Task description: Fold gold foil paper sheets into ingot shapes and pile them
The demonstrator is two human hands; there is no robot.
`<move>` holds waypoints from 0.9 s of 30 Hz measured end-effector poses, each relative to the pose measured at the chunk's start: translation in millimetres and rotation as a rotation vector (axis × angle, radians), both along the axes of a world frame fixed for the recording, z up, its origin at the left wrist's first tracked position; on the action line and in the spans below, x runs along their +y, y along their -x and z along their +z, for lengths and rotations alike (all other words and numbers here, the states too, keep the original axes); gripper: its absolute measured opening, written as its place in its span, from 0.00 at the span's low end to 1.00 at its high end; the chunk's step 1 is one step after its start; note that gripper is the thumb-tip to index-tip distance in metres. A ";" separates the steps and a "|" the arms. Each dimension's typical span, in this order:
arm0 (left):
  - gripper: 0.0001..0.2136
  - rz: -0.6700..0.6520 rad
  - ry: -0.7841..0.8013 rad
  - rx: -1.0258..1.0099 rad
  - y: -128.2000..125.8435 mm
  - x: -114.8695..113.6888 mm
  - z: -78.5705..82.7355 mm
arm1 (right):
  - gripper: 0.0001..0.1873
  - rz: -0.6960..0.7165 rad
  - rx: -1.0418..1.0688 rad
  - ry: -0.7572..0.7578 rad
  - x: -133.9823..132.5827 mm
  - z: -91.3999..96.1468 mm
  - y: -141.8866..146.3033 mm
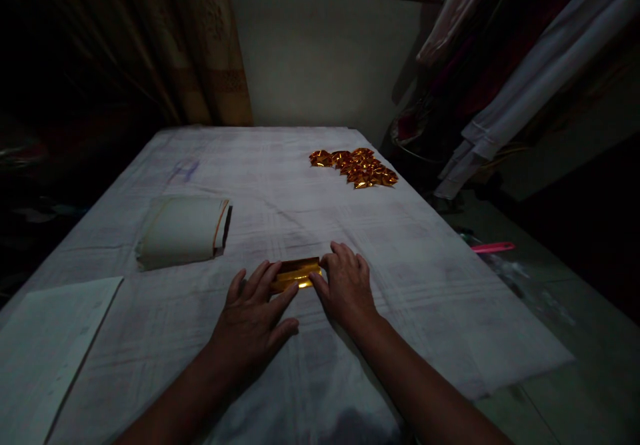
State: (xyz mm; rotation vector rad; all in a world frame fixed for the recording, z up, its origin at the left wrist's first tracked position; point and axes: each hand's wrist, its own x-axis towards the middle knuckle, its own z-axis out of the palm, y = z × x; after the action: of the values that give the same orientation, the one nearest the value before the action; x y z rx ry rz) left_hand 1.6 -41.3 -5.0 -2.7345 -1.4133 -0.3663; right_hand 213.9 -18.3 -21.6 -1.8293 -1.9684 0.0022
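Observation:
A folded strip of shiny gold foil paper [299,274] lies on the cloth-covered table in front of me, with a crease running along its length. My left hand [253,312] rests palm down at the strip's left end, its fingers spread and the fingertips touching the foil. At the other end, my right hand [347,282] pinches the edge between thumb and forefinger, the remaining fingers loosely curled. Farther back to the right sits a cluster of several folded gold foil pieces [363,167].
A bundle of pale, folded sheets [183,230] lies left of the hands. Nearer, a flat white sheet [60,345] covers the table's left front. The pale checked tablecloth [430,298] has wrinkles. Clothes [525,85] hang at right, above a pink handle [493,248]. A curtain [200,45] hangs behind.

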 end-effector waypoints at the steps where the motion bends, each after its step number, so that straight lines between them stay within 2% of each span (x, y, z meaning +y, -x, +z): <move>1: 0.23 0.001 0.001 0.010 3.5 -0.8 0.7 | 0.09 -0.002 0.003 0.004 0.0 0.3 0.0; 8: 0.22 0.022 -0.036 0.060 31.2 -6.2 3.2 | 0.11 0.005 0.006 0.028 0.3 3.4 -0.6; 12: 0.21 0.023 -0.043 0.052 38.7 -6.1 4.5 | 0.10 0.004 0.008 0.021 0.4 3.3 -0.9; 16: 0.19 -0.026 -0.070 0.033 40.3 -3.0 1.0 | 0.09 0.006 0.010 0.006 0.4 0.7 -1.2; 20: 0.20 -0.092 -0.025 -0.017 40.1 -1.9 -0.7 | 0.07 0.015 0.014 -0.018 0.4 -3.0 -1.5; 27: 0.12 -0.013 0.067 -0.142 22.3 3.8 15.5 | 0.11 0.083 0.067 -0.073 0.1 -6.1 -8.7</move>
State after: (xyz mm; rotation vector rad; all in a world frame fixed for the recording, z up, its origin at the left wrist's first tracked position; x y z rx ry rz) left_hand -20.7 -37.5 10.5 -2.8232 -1.4659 -0.5333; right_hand 222.6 -18.2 -27.7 -1.6795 -1.9703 0.0164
